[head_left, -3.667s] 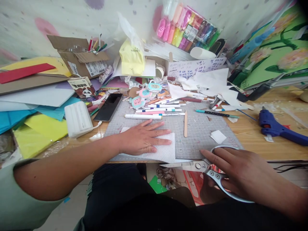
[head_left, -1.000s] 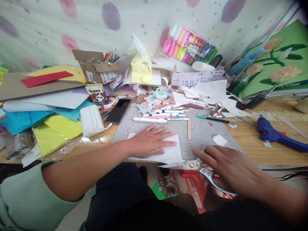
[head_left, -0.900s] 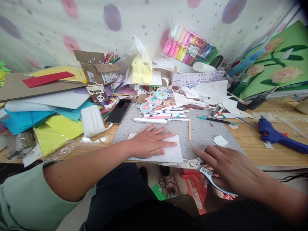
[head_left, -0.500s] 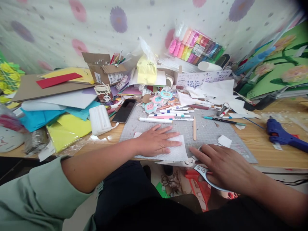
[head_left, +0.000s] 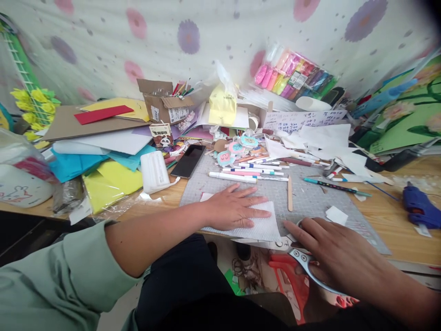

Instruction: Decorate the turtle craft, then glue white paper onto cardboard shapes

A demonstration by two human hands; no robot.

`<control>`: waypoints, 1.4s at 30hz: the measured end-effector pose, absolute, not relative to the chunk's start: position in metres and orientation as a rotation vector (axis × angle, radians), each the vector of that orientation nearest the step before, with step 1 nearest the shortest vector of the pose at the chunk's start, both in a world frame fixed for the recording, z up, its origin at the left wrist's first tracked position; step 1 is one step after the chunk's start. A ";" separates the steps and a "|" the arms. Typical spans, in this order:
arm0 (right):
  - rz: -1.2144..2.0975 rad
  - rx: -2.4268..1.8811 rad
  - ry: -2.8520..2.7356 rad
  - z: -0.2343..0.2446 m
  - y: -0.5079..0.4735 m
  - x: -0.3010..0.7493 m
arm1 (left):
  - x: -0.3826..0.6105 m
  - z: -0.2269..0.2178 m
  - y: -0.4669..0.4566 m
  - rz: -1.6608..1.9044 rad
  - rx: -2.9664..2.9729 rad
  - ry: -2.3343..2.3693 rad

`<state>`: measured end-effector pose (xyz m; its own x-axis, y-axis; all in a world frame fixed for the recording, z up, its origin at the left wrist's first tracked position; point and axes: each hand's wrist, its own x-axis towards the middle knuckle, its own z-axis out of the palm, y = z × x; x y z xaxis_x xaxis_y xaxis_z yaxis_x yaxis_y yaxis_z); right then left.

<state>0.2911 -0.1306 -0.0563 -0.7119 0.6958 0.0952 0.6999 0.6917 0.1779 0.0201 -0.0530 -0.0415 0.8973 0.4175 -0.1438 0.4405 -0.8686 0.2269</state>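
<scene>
My left hand (head_left: 236,209) lies flat with fingers spread on a white textured sheet (head_left: 268,226), pressing it against the grey cutting mat (head_left: 312,197) at the table's front edge. To the right, my right hand (head_left: 332,248) is closed on a pair of scissors (head_left: 303,259) with pale handles. The blades point left, beside the sheet's front right corner and partly hidden by my fingers. A wooden craft stick (head_left: 290,193) rests on the mat behind, and a small white paper scrap (head_left: 336,214) sits past my right knuckles.
Several markers (head_left: 232,177) cover the mat's back part. A phone (head_left: 188,161) and a white tissue pack (head_left: 154,171) lie to the left, near coloured papers (head_left: 113,184). A blue glue gun (head_left: 418,207) is at the far right.
The view has turned a little left and up, so everything appears shifted right and down. Both hands keep nearly the same pose on the sheet and scissors.
</scene>
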 end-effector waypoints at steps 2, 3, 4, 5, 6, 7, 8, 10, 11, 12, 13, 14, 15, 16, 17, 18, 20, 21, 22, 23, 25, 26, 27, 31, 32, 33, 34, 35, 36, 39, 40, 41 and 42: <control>-0.311 -1.180 -2.864 -0.056 -0.130 0.288 | 0.020 -0.041 -0.053 -0.136 2.803 0.647; -0.309 -1.180 -2.865 -0.056 -0.130 0.286 | 0.020 -0.041 -0.053 -0.138 2.800 0.650; -0.306 -1.181 -2.868 -0.056 -0.130 0.284 | 0.020 -0.041 -0.053 -0.141 2.798 0.654; -0.305 -1.183 -2.870 -0.056 -0.130 0.282 | 0.021 -0.041 -0.053 -0.144 2.796 0.658; -0.305 -1.182 -2.871 -0.056 -0.130 0.280 | 0.021 -0.041 -0.053 -0.146 2.795 0.660; -0.308 -1.179 -2.872 -0.055 -0.131 0.277 | 0.021 -0.041 -0.053 -0.147 2.794 0.663; -0.312 -1.172 -2.876 -0.055 -0.131 0.275 | 0.021 -0.041 -0.053 -0.148 2.792 0.664; -0.320 -1.157 -2.882 -0.054 -0.131 0.271 | 0.021 -0.041 -0.053 -0.148 2.786 0.665; -0.325 -1.150 -2.885 -0.054 -0.131 0.270 | 0.021 -0.041 -0.053 -0.147 2.785 0.665; -0.333 -1.143 -2.887 -0.054 -0.130 0.269 | 0.021 -0.041 -0.053 -0.145 2.786 0.666; -0.345 -1.136 -2.885 -0.055 -0.130 0.269 | 0.021 -0.041 -0.054 -0.142 2.788 0.665; -0.356 -1.124 -2.885 -0.056 -0.130 0.269 | 0.021 -0.041 -0.054 -0.138 2.791 0.664; -0.367 -1.111 -2.885 -0.057 -0.129 0.269 | 0.020 -0.042 -0.054 -0.133 2.795 0.662; -0.376 -1.099 -2.887 -0.058 -0.129 0.270 | 0.020 -0.042 -0.054 -0.128 2.798 0.660; -0.381 -1.090 -2.890 -0.058 -0.129 0.270 | 0.020 -0.042 -0.054 -0.125 2.800 0.657; -0.382 -1.084 -2.892 -0.059 -0.129 0.270 | 0.019 -0.042 -0.054 -0.123 2.800 0.654; -0.372 -1.094 -2.892 -0.058 -0.129 0.270 | 0.019 -0.042 -0.054 -0.118 2.799 0.651; -0.360 -1.107 -2.889 -0.057 -0.129 0.270 | 0.019 -0.042 -0.054 -0.114 2.798 0.651; -0.345 -1.117 -2.886 -0.056 -0.129 0.269 | 0.019 -0.041 -0.054 -0.112 2.796 0.650; -0.329 -1.127 -2.881 -0.055 -0.129 0.268 | 0.019 -0.041 -0.054 -0.109 2.795 0.651; -0.312 -1.140 -2.870 -0.054 -0.129 0.266 | 0.020 -0.041 -0.054 -0.106 2.791 0.655; -0.312 -1.143 -2.865 -0.053 -0.130 0.266 | 0.020 -0.041 -0.054 -0.105 2.788 0.657; -0.318 -1.143 -2.862 -0.052 -0.130 0.265 | 0.020 -0.042 -0.055 -0.104 2.785 0.661; -0.325 -1.141 -2.879 -0.052 -0.130 0.260 | 0.021 -0.042 -0.056 -0.102 2.771 0.693; -0.322 -1.142 -2.882 -0.052 -0.130 0.258 | 0.022 -0.042 -0.056 -0.106 2.769 0.698; -0.316 -1.144 -2.881 -0.052 -0.130 0.257 | 0.022 -0.041 -0.056 -0.110 2.767 0.699; -0.312 -1.145 -2.876 -0.052 -0.130 0.255 | 0.022 -0.041 -0.056 -0.115 2.766 0.696; -0.309 -1.144 -2.870 -0.052 -0.129 0.253 | 0.022 -0.041 -0.056 -0.119 2.768 0.693; -0.310 -1.141 -2.865 -0.052 -0.129 0.251 | 0.022 -0.040 -0.056 -0.118 2.772 0.693; -0.327 -1.121 -2.860 -0.053 -0.128 0.247 | 0.022 -0.040 -0.056 -0.106 2.788 0.696; -0.333 -1.107 -2.864 -0.053 -0.127 0.247 | 0.021 -0.040 -0.056 -0.102 2.792 0.693; -0.341 -1.089 -2.869 -0.053 -0.127 0.247 | 0.021 -0.041 -0.056 -0.102 2.795 0.689; -0.350 -1.069 -2.876 -0.053 -0.126 0.248 | 0.021 -0.041 -0.056 -0.103 2.797 0.684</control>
